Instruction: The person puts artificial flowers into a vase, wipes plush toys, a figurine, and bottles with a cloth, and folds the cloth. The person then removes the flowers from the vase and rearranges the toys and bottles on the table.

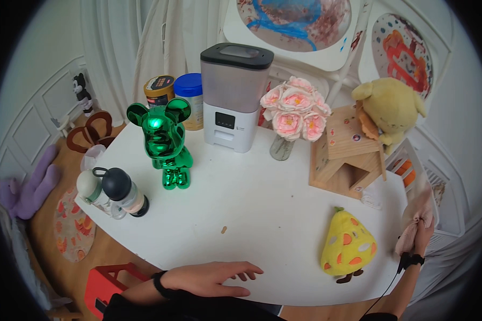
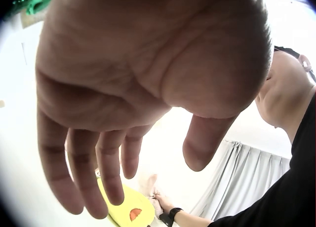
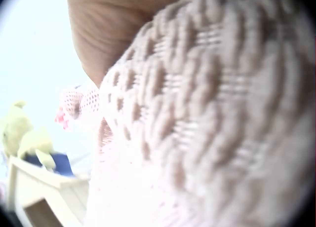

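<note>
My right hand [image 1: 424,234], at the far right beyond the table's edge, grips a pale pink waffle-weave cloth [image 1: 411,231]. In the right wrist view the cloth [image 3: 197,108] fills much of the picture, and its folds hide the fingers. My left hand [image 1: 211,278] is over the front edge of the white table [image 1: 241,214], palm down with loose, slightly bent fingers and nothing in it. Between the two hands sits a yellow pear-shaped plush toy [image 1: 348,243] with orange and grey patches and small brown feet.
A wooden house [image 1: 343,150] carries a pale yellow plush [image 1: 396,107]. Pink flowers in a glass vase [image 1: 281,148], a feeder-like dispenser [image 1: 233,96], two tubs, a shiny green bear figure [image 1: 166,142] and bottles [image 1: 126,192] stand on the table. A red stool [image 1: 110,283] is below left.
</note>
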